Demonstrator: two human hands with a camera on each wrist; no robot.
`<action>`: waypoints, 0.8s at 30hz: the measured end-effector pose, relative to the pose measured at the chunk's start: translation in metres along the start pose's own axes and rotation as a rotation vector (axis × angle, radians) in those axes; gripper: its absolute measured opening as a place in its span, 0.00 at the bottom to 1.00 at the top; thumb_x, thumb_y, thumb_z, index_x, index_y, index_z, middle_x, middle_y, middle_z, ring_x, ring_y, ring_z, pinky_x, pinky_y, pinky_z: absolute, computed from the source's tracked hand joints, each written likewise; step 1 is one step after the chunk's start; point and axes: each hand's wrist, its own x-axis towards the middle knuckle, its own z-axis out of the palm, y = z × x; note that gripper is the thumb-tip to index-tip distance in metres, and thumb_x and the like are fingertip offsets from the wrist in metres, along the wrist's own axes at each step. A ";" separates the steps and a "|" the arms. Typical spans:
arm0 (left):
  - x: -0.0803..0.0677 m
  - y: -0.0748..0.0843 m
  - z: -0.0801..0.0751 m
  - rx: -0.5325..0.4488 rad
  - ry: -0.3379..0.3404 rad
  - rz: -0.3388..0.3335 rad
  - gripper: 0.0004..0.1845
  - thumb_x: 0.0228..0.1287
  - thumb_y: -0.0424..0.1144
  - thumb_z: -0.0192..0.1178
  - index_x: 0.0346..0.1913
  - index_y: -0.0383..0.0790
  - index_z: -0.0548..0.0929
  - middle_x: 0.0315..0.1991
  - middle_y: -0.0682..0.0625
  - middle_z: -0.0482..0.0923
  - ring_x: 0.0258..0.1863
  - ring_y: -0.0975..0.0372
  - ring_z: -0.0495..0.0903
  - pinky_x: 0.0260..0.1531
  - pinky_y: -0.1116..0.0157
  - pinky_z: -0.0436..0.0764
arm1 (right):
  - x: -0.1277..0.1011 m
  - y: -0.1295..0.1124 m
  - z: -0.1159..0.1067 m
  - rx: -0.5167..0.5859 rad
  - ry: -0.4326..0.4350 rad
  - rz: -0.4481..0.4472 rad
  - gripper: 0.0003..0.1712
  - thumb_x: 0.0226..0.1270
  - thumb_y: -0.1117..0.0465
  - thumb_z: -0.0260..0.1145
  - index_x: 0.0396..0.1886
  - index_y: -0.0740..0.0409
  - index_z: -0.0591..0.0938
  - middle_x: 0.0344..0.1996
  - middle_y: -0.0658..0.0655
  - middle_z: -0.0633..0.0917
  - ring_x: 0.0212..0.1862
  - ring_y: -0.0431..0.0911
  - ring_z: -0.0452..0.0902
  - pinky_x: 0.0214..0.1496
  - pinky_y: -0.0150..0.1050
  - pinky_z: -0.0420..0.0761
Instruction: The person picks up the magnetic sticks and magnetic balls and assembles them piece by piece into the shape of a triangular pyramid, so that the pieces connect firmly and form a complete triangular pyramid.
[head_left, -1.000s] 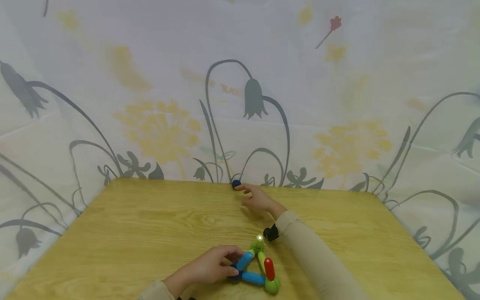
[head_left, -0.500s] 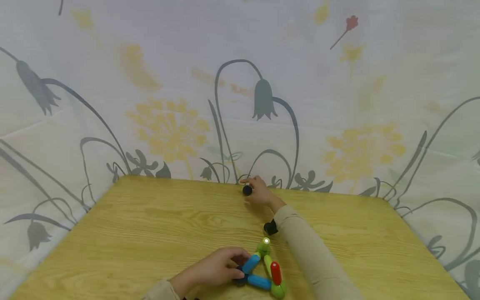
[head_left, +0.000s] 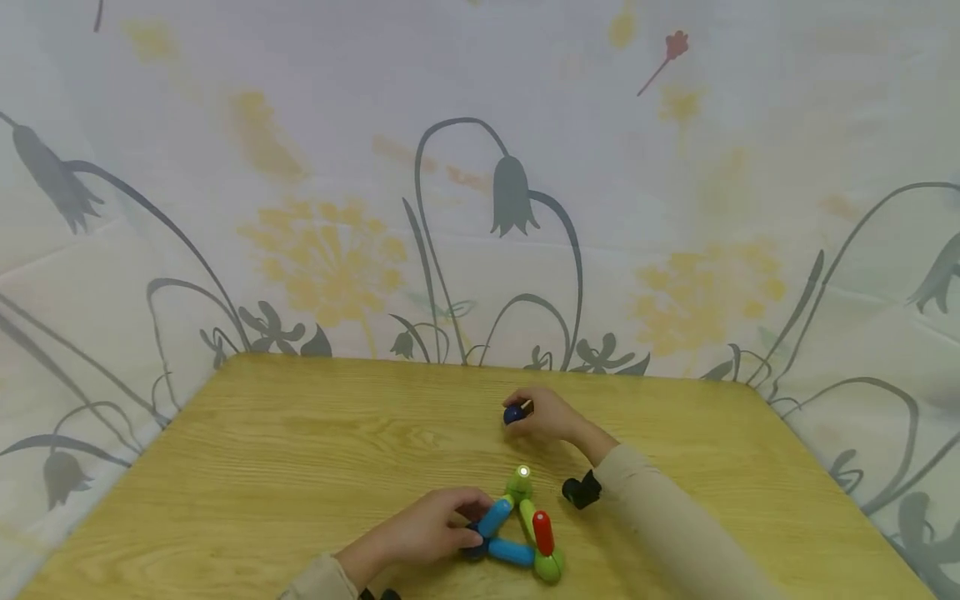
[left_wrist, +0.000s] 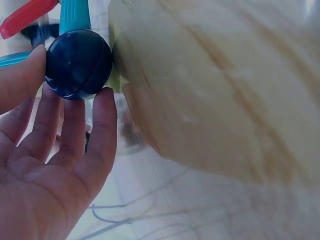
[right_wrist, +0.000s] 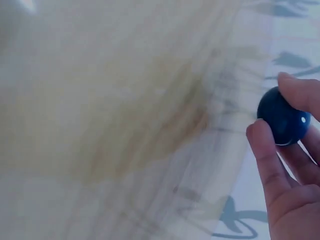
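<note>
A toy triangle of blue, green and red rods joined by balls lies near the wooden table's front edge. My left hand holds its dark blue corner ball, thumb on one side and fingertips on the other. A green ball tops the triangle and another green ball sits at its right corner. My right hand is farther back over the table's middle and pinches a loose dark blue ball between thumb and fingers.
A flowered cloth hangs behind the table and drapes round its sides. A small black device sits at my right wrist, just right of the triangle.
My right hand took the dark blue ball from the table's far edge and has drawn it back toward the triangle. My left hand has stayed on the triangle's corner.
</note>
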 end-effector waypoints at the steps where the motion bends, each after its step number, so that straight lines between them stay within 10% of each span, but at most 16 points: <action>1: 0.000 0.000 0.000 -0.001 -0.001 -0.002 0.14 0.61 0.30 0.61 0.51 0.40 0.78 0.44 0.56 0.76 0.46 0.64 0.75 0.44 0.69 0.75 | -0.008 -0.002 0.000 0.025 0.018 -0.002 0.23 0.56 0.64 0.70 0.50 0.70 0.78 0.43 0.61 0.79 0.41 0.50 0.77 0.41 0.39 0.78; 12: -0.002 0.001 -0.001 0.015 -0.005 -0.016 0.15 0.61 0.30 0.60 0.51 0.40 0.78 0.45 0.55 0.77 0.48 0.60 0.75 0.47 0.64 0.75 | -0.077 -0.045 -0.001 0.306 0.168 0.047 0.22 0.61 0.59 0.67 0.52 0.66 0.77 0.40 0.60 0.80 0.36 0.55 0.79 0.36 0.52 0.79; 24: -0.001 0.005 0.000 0.003 -0.012 -0.013 0.14 0.63 0.35 0.61 0.51 0.42 0.78 0.45 0.55 0.76 0.47 0.60 0.75 0.46 0.63 0.75 | -0.101 -0.062 0.009 0.436 0.031 -0.062 0.22 0.65 0.63 0.63 0.56 0.67 0.73 0.41 0.62 0.78 0.36 0.59 0.78 0.35 0.51 0.80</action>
